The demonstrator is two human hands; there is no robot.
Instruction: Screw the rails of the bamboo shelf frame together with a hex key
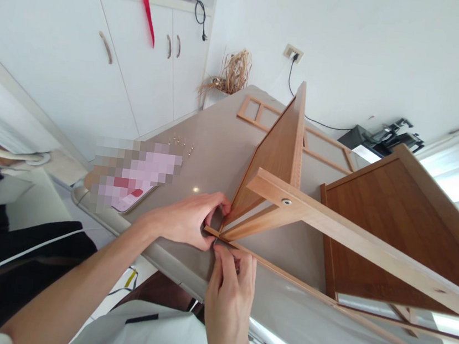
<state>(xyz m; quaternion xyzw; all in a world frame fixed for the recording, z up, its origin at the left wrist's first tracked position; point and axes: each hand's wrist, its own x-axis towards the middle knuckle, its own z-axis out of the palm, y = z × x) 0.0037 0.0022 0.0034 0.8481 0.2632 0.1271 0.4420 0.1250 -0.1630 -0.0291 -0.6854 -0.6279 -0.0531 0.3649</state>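
Observation:
A wooden shelf unit (356, 232) lies on its side on the table, with a broad panel (279, 139) standing upright from it. At its near left corner, my left hand (185, 219) curls its fingers and thumb around the end of a thin wooden rail (276, 264). Just below that corner my right hand (235, 281) is closed, thumb and fingertips pinched against the rail's outer side. Whatever sits between those fingertips is too small and hidden to name. A round metal screw head (286, 202) shows in the slanting rail above.
Several small screws (181, 141) stand on the grey table (216, 142) left of the panel, near a phone (140, 183) with a blurred screen. Ladder-like wooden frames (257, 114) lie behind the panel. Black equipment (380, 137) sits at the far right.

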